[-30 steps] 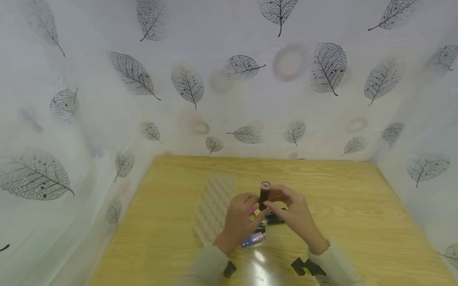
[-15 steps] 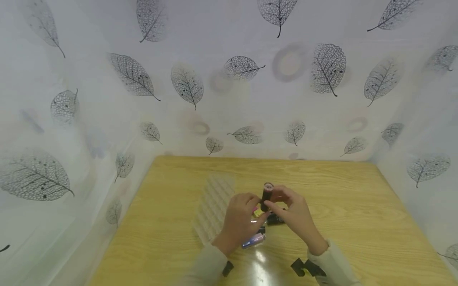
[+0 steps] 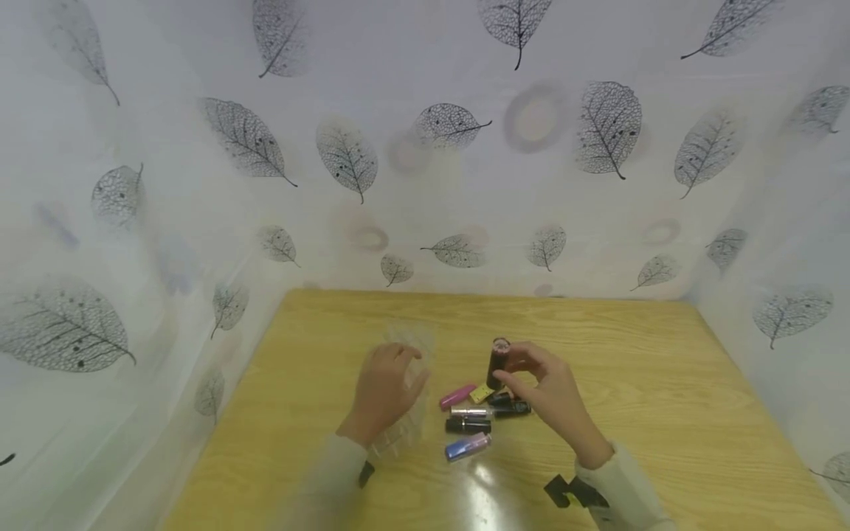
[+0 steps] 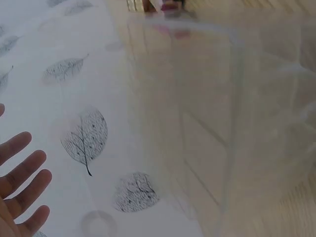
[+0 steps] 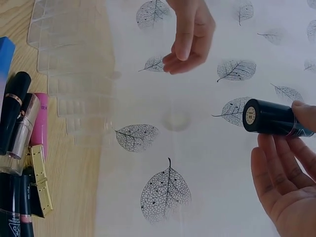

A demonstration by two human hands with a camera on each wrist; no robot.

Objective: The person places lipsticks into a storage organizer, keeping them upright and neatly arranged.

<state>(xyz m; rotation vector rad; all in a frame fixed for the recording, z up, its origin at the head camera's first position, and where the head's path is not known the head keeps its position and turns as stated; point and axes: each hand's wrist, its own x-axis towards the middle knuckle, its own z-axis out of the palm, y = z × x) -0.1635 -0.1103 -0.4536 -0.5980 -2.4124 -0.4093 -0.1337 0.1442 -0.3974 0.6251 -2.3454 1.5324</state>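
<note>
My right hand (image 3: pixel 551 387) holds a black lipstick tube (image 3: pixel 496 366) upright above the table. In the right wrist view, thumb and fingers pinch this tube (image 5: pixel 271 117), its round end label facing the camera. My left hand (image 3: pixel 388 387) hovers over the clear plastic compartment organizer (image 5: pixel 74 74), partly hiding it in the head view. In the left wrist view the left hand (image 4: pixel 22 182) has its fingers spread with nothing in them. Between the hands lie a pink tube (image 3: pixel 457 397), a gold case (image 3: pixel 481 393), a silver tube (image 3: pixel 470 413), a black lipstick (image 3: pixel 468 425) and a blue-purple tube (image 3: pixel 468 447).
The wooden table (image 3: pixel 664 413) extends on both sides of the objects. A white curtain with leaf prints (image 3: pixel 465 184) hangs behind and along the sides. More black tubes (image 3: pixel 513 408) lie just below the raised lipstick.
My left hand has let go of the black lipstick tube's side and moved left over the organizer, uncovering the lying tubes. The right hand still holds the lipstick in nearly the same spot.
</note>
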